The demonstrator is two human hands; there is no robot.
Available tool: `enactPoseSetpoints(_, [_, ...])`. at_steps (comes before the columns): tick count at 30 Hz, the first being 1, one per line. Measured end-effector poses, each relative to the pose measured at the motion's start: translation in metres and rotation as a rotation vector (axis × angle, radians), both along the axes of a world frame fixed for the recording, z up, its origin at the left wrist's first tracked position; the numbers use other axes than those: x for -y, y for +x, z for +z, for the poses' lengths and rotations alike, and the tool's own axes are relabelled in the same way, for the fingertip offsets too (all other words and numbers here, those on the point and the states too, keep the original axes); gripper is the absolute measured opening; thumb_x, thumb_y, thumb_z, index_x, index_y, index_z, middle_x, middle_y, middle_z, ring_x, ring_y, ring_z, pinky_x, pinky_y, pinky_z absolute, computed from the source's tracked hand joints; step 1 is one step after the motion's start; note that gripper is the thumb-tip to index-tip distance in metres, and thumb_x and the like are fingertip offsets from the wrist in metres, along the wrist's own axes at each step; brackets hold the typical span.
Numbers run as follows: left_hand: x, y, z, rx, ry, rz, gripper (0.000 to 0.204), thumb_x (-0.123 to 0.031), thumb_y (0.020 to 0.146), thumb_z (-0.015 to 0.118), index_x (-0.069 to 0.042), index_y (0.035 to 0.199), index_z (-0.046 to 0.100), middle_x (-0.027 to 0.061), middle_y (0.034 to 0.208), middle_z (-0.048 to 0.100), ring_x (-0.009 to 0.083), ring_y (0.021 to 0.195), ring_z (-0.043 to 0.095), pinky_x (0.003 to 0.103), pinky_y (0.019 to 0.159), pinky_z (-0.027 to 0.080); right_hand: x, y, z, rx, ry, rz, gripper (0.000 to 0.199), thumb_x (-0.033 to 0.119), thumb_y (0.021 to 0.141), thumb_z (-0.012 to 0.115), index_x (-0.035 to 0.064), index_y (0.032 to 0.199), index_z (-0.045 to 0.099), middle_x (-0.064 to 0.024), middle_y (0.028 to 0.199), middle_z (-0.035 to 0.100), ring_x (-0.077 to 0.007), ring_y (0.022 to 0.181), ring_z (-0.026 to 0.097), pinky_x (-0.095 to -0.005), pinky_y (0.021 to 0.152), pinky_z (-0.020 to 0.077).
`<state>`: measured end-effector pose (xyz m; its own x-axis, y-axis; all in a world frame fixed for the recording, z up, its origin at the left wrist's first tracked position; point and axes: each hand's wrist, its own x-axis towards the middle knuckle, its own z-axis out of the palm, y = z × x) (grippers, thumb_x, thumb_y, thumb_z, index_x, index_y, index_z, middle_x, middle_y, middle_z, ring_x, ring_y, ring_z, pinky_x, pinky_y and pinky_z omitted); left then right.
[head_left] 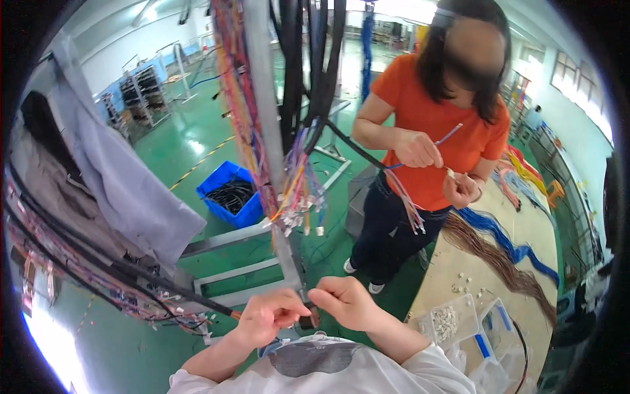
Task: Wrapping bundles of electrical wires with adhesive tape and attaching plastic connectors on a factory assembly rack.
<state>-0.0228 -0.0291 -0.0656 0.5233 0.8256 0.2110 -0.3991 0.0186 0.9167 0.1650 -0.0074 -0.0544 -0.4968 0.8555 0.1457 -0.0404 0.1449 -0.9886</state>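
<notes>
Low in the middle, my two hands are close together in front of my chest. A black sleeved cable [190, 289] comes in from the left, and its orange wire end [235, 315] runs in at my left hand [270, 316], whose fingers are curled closed around it. My right hand [348, 303] is closed, thumb toward the left hand. Between the hands sits a small dark roll of tape [310, 320] with a brownish side, against the right thumb and the left fingertips. The fingers partly hide the roll and the wires.
A metal frame [289, 256] hung with wire bundles [239, 118] stands ahead. A blue bin [230, 197] holds black cables. Across from me, a person in an orange shirt [433, 131] handles wires. At right, a table [426, 289] carries wire bundles and a clear box [459, 315] of white connectors.
</notes>
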Motion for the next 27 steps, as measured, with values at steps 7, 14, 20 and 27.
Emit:
enactPoseSetpoints(7, [0.004, 0.021, 0.006, -0.660, 0.461, 0.484, 0.013, -0.002, 0.068, 0.065, 0.000, 0.070, 0.052, 0.0059, 0.063, 0.051, 0.0139, 0.055, 0.048, 0.022, 0.048, 0.036, -0.002, 0.000, 0.001, 0.153, 0.177, 0.011, 0.024, 0.020, 0.081, 0.056, -0.0003, 0.069, 0.052, -0.0037, 0.055, 0.054, -0.0081, 0.050, 0.048, -0.0229, 0.045, 0.0380])
enactPoseSetpoints(14, [-0.003, 0.020, 0.008, -0.638, 0.519, 0.506, 0.012, -0.001, 0.067, 0.063, -0.001, 0.069, 0.051, 0.0048, 0.068, 0.049, 0.0100, 0.055, 0.044, 0.022, 0.045, 0.032, -0.005, -0.004, -0.019, 0.023, 0.381, 0.022, 0.032, 0.027, 0.075, 0.061, -0.0018, 0.066, 0.053, -0.0124, 0.055, 0.050, -0.0222, 0.047, 0.047, -0.0313, 0.045, 0.0368])
enactPoseSetpoints(20, [-0.004, 0.007, 0.007, -0.604, 0.198, 0.177, 0.021, 0.000, 0.070, 0.061, -0.003, 0.087, 0.049, 0.0038, 0.073, 0.050, 0.0093, 0.059, 0.048, 0.020, 0.048, 0.038, -0.003, -0.003, -0.012, 0.029, 0.442, 0.043, 0.024, 0.021, 0.080, 0.054, -0.0011, 0.071, 0.056, -0.0151, 0.060, 0.053, -0.0300, 0.054, 0.053, -0.0354, 0.048, 0.0400])
enactPoseSetpoints(27, [-0.002, 0.021, 0.019, -0.401, -0.180, 0.276, 0.060, -0.003, 0.064, 0.070, -0.004, 0.113, 0.037, 0.0015, 0.078, 0.049, 0.0087, 0.053, 0.046, 0.020, 0.041, 0.033, -0.004, -0.013, -0.011, 0.103, 0.742, -0.128, 0.024, 0.016, 0.078, 0.054, 0.0024, 0.060, 0.046, -0.0125, 0.055, 0.047, -0.0309, 0.054, 0.049, -0.0390, 0.048, 0.0380])
